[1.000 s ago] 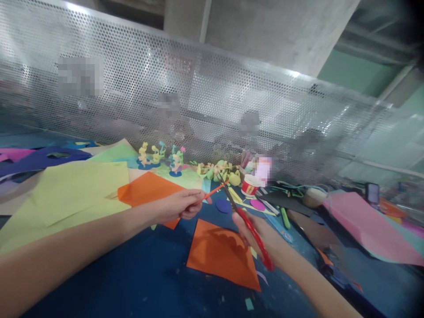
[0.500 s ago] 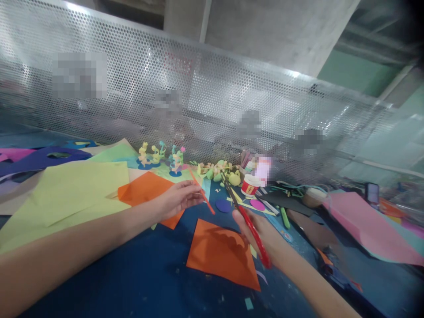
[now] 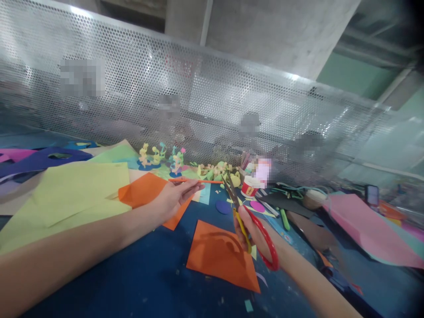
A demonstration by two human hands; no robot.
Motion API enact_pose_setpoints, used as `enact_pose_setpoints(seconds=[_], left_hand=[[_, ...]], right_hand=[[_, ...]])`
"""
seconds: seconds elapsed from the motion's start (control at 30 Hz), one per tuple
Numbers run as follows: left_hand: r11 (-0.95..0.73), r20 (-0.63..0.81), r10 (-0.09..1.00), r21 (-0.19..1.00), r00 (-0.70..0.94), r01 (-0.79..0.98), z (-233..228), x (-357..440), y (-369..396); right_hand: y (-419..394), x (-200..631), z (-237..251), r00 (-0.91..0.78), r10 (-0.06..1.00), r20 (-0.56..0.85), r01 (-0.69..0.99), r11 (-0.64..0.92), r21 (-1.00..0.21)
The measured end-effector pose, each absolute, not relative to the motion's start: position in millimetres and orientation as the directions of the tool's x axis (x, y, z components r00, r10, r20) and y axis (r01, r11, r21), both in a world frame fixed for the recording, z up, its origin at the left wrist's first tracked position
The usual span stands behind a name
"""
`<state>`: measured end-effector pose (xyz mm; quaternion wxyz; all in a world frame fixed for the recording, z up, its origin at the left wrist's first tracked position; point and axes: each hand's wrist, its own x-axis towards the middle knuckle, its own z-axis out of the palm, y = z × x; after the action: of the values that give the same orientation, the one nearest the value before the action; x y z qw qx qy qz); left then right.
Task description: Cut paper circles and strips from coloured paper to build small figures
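Between the fingertips of my left hand (image 3: 177, 196) is a thin orange paper strip (image 3: 212, 181), lying nearly level. Its right end reaches the parted blades of the scissors (image 3: 232, 191). My right hand (image 3: 250, 225) grips those scissors by their red and yellow handles; whether the blades touch the strip I cannot tell. Below the hands, an orange paper square (image 3: 221, 258) lies on the blue table (image 3: 139, 278). Another orange sheet (image 3: 142, 187) lies partly behind my left hand. A dark blue paper disc (image 3: 224, 206) and a pink disc (image 3: 257, 206) lie near the scissors.
Small paper figures on blue bases (image 3: 175, 165) stand at the back. A red and white cup (image 3: 250, 186) is beside them, before a perforated metal screen (image 3: 212, 101). Large yellow-green sheets (image 3: 79, 190) spread at left; pink sheets (image 3: 367, 225) and a green-handled tool (image 3: 284, 218) lie right.
My left hand has turned the orange strip from a steep slant to nearly level, its end now at the scissors. The scissors' blades and handles have opened apart.
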<state>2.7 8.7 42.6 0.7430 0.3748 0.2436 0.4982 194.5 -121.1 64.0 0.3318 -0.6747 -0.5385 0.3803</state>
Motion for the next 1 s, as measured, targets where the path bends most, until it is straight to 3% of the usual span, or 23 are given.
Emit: enact_pose_setpoints(seconds=[0.2, 0.7, 1.0], left_hand=[[0.248, 0.000, 0.910, 0.802, 0.415, -0.544, 49.1, 6.1, -1.9], [0.249, 0.060, 0.872, 0.800, 0.486, -0.546, 50.7, 9.4, -8.9], [0.219, 0.079, 0.878, 0.811, 0.473, -0.543, 50.6, 10.3, -15.7]], right_hand=[[-123.8, 192.7, 61.2, 0.073, 0.992, -0.100, 0.526, -0.124, -0.841], [-126.1, 186.6, 63.8, 0.062, 0.989, -0.130, 0.482, -0.144, -0.864], [-125.2, 190.0, 57.6, 0.009, 1.000, -0.024, 0.557, -0.025, -0.830]])
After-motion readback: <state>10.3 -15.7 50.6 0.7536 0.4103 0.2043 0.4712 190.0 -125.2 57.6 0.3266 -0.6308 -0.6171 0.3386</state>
